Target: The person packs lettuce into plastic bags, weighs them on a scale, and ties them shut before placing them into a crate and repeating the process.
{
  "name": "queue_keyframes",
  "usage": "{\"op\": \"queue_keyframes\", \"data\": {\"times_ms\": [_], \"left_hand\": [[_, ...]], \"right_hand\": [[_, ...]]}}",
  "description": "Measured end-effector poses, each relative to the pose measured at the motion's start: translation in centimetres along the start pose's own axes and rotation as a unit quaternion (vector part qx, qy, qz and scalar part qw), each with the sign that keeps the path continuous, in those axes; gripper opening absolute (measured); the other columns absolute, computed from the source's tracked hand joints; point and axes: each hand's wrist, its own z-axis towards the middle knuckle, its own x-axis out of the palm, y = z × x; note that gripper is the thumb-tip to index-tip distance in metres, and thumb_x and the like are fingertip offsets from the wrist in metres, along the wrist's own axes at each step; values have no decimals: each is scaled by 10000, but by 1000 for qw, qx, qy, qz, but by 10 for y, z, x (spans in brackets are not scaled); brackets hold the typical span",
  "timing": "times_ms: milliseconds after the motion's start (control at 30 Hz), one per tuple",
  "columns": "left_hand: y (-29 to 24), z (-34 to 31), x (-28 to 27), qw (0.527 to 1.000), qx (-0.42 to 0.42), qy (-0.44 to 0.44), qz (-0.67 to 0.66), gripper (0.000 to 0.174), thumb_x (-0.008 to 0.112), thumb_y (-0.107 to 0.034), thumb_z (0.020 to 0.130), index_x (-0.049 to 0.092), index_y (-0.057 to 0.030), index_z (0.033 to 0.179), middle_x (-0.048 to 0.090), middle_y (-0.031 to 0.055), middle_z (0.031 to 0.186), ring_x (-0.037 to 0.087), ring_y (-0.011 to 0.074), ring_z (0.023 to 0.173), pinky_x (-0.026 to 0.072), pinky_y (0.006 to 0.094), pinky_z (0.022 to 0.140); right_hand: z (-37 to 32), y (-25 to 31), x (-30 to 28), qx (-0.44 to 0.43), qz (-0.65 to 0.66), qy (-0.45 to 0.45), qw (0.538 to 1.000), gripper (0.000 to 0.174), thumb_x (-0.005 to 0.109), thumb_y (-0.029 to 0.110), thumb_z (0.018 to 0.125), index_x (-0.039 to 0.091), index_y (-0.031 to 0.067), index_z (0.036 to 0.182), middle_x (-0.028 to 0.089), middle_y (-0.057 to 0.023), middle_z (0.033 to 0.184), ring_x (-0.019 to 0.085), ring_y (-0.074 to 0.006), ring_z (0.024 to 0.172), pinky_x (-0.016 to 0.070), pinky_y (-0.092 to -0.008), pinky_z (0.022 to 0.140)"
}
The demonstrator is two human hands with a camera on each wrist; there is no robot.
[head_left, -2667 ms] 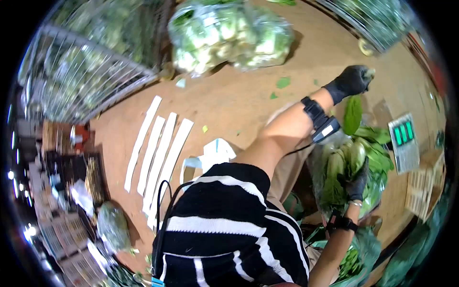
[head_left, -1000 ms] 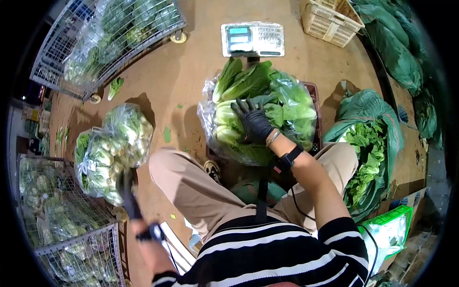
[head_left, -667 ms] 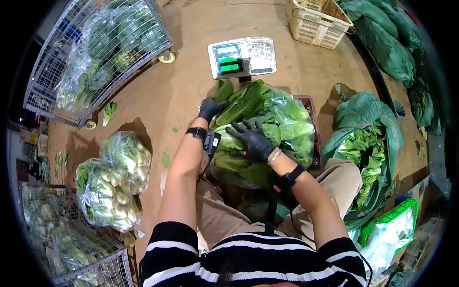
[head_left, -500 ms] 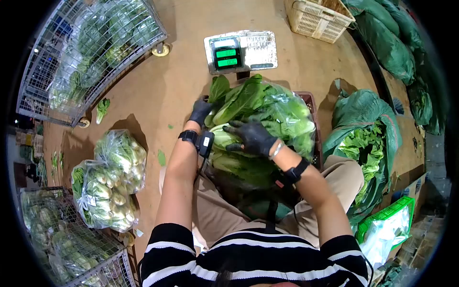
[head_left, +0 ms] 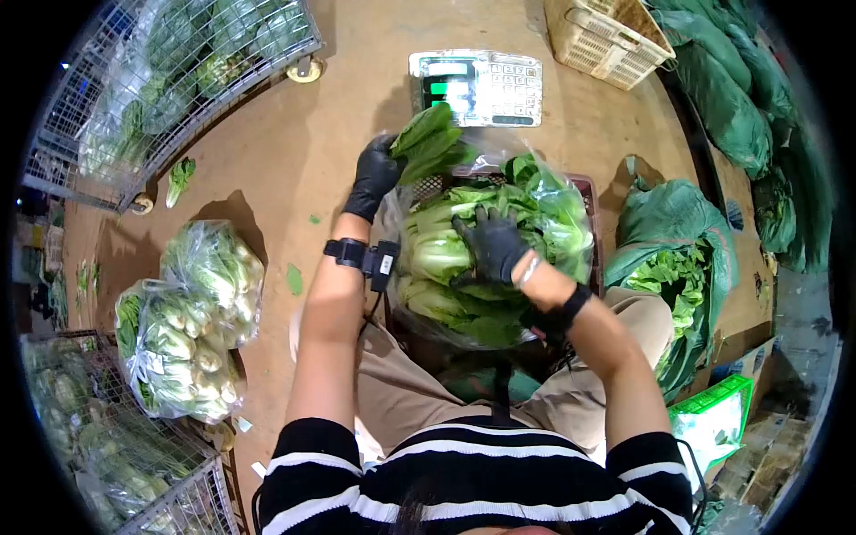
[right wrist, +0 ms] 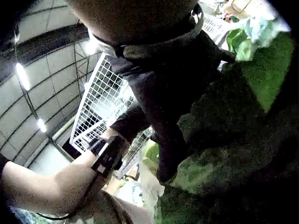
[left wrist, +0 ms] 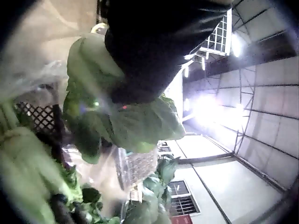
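Observation:
In the head view, the black-gloved left hand (head_left: 376, 174) grips a leafy green head (head_left: 428, 141) at the upper left of an open clear bag (head_left: 486, 153). Broad leaves (left wrist: 140, 123) hang beside the dark glove (left wrist: 149, 51) in the left wrist view. The gloved right hand (head_left: 495, 245) rests with spread fingers on pale-stemmed greens (head_left: 437, 254) packed in the bag. Seen from the right wrist, that hand (right wrist: 163, 93) touches dark leaves (right wrist: 210, 172). The bag sits in a dark red crate (head_left: 586, 192).
A scale (head_left: 481, 86) stands beyond the crate. Filled bags (head_left: 187, 348) lie left, near wire carts (head_left: 259, 76). To the right are a green sack (head_left: 664, 214) of leaves and a bright green basket (head_left: 736, 392). A cream crate (head_left: 611, 45) stands at the back.
Since earlier, the left hand has come from beside the left-hand bags to the greens and raised one leafy head from them. The right hand has stayed on the packed greens, shifting slightly.

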Motion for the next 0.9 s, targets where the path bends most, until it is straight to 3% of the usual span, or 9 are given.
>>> {"op": "queue_keyframes", "data": {"times_ms": [133,200,400,433,500,600,733,833,900], "left_hand": [[-65,-2,2,986,121,-42,-107,363,622,-96,670,523,-10,1010,574,141,938,564,251,818,435,310,749],[-85,-6,13,974,203,72,-66,389,582,-42,663,515,-44,1046,553,166,974,536,300,860,430,340,760],[-22,-20,74,941,132,310,17,420,463,-12,683,523,-136,1080,546,198,939,531,338,820,426,384,721],[-32,-16,69,929,104,354,-13,389,485,-46,693,519,-108,1076,543,200,957,524,330,861,418,374,741],[44,-18,124,918,50,368,-139,387,506,-69,692,515,-97,1077,540,200,974,523,320,879,414,368,755],[-4,-16,74,912,32,404,-71,409,557,-122,690,502,-77,1092,545,182,1002,526,281,913,406,345,787],[5,-17,50,939,204,273,-46,374,560,-156,747,497,-46,1100,562,114,1011,518,190,911,387,298,839],[-2,0,8,909,-197,227,-288,194,574,-142,705,605,33,784,602,123,678,586,190,599,477,275,576],[1,0,5,899,-293,255,-204,230,557,-175,716,577,54,712,570,120,597,546,181,459,465,284,457]], "right_hand": [[-12,14,-14,19,28,-9,999,840,584,587,571,313,198,1264,293,-264,1250,293,-403,1141,158,-630,871],[-6,16,-9,28,2,-9,1000,798,579,564,592,327,198,1255,307,-254,1246,307,-398,1136,159,-629,874],[-10,22,-33,37,-46,48,997,766,627,488,591,349,203,1245,311,-193,1275,291,-389,1160,157,-593,913],[0,15,-17,16,-83,-39,996,801,641,494,573,339,194,1252,244,-203,1307,223,-400,1196,121,-595,926],[10,10,-46,-12,-92,-34,995,842,651,515,547,332,189,1256,207,-205,1320,195,-407,1204,102,-595,931],[28,-10,-29,-52,-50,-27,997,986,677,580,459,295,174,1272,117,-214,1342,144,-428,1214,96,-609,927],[12,-16,-7,-38,152,46,987,1092,671,614,451,154,189,1314,60,-234,1342,132,-441,1208,174,-627,895],[6,-11,-10,-40,161,31,986,1091,667,620,450,156,192,1314,62,-227,1344,131,-436,1211,178,-630,891],[5,-7,-16,-21,121,44,991,1083,658,630,454,159,197,1313,71,-215,1348,132,-427,1214,183,-632,887]]}}
